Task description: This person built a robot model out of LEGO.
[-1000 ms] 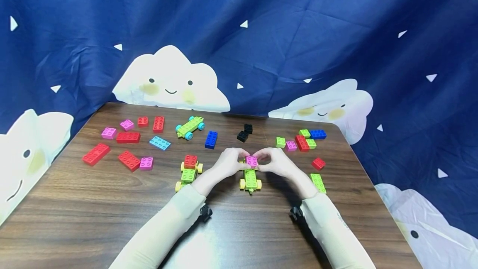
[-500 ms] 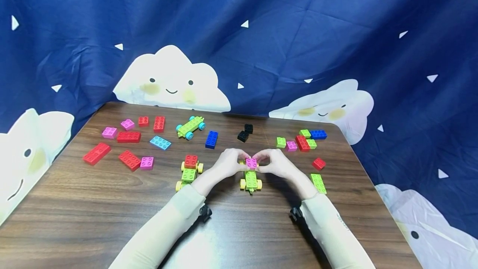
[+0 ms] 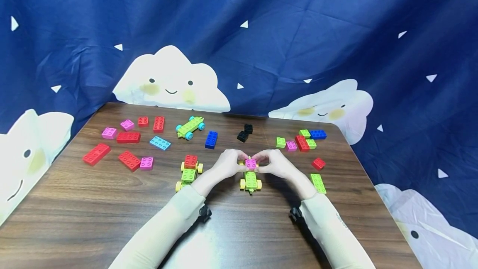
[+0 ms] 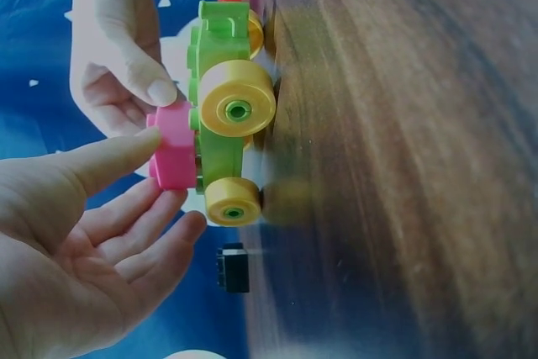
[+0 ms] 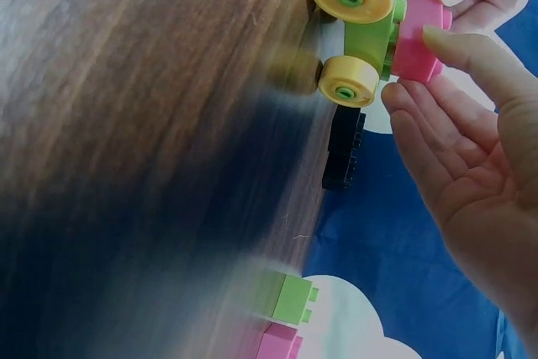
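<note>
Pink brick in 2-hand pinch
I see L hand & R hand gripping it, opp. sides; green car directly under grip, blk bricks beyond.

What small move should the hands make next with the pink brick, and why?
Probably press the pink brick straight down: the left hand and right hand hold it over the green car base, whose studs show beneath it, so it seems not fully seated.

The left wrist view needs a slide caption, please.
Left hand and right hand hold a pink brick over a green toy car chassis.
</note>
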Action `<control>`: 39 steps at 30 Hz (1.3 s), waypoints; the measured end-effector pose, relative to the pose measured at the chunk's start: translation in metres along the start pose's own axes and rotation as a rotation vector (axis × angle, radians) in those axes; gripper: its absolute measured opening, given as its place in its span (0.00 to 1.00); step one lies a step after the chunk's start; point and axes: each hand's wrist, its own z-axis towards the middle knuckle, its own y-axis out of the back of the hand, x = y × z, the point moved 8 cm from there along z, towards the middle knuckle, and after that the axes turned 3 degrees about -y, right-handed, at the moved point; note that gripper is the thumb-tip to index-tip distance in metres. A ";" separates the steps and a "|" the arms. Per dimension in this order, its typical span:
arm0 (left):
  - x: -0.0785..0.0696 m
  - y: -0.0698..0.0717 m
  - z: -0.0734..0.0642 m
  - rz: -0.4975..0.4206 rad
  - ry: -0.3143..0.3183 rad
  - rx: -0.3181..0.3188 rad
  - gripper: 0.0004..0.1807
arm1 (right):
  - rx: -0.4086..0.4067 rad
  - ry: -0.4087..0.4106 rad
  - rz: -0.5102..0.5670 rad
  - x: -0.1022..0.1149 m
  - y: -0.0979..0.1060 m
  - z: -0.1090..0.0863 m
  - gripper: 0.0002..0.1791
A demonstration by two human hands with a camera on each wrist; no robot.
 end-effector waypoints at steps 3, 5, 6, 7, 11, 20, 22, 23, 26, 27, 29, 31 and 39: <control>0.001 -0.001 0.000 0.005 0.000 -0.002 0.19 | -0.002 -0.003 -0.001 0.000 0.000 0.000 0.18; 0.001 0.000 0.000 0.007 0.002 -0.007 0.19 | -0.003 -0.001 0.002 0.000 0.000 0.000 0.18; 0.001 0.000 0.000 0.008 0.002 -0.010 0.19 | -0.005 -0.001 0.002 0.000 0.000 0.000 0.18; 0.001 0.000 0.000 0.006 0.001 -0.012 0.19 | -0.006 -0.001 0.003 0.000 0.001 0.000 0.18; 0.001 0.001 0.000 -0.006 0.005 -0.015 0.20 | -0.006 0.007 0.003 -0.001 0.001 0.001 0.18; -0.001 0.001 0.000 0.014 -0.003 -0.028 0.18 | 0.003 0.017 0.004 -0.001 0.000 0.002 0.17; -0.001 0.001 0.001 0.019 -0.003 -0.030 0.17 | 0.004 0.015 -0.003 -0.001 0.000 0.001 0.17; -0.001 0.001 0.001 0.021 -0.003 -0.031 0.17 | 0.004 0.015 -0.007 -0.001 0.000 0.001 0.17; 0.000 0.001 0.002 0.019 0.004 -0.029 0.17 | 0.003 0.015 -0.016 0.000 0.000 0.001 0.18; 0.000 0.001 0.002 0.017 0.005 -0.029 0.18 | 0.001 0.017 -0.018 0.001 0.000 0.001 0.18; 0.000 0.001 0.001 0.013 0.008 -0.028 0.18 | 0.000 0.019 -0.020 0.002 0.001 0.001 0.18; 0.001 0.002 0.001 0.007 0.014 -0.028 0.18 | -0.001 0.020 -0.020 0.003 0.001 0.000 0.18; 0.000 0.001 0.001 0.014 -0.004 -0.029 0.18 | -0.004 0.006 -0.027 0.003 0.000 -0.001 0.18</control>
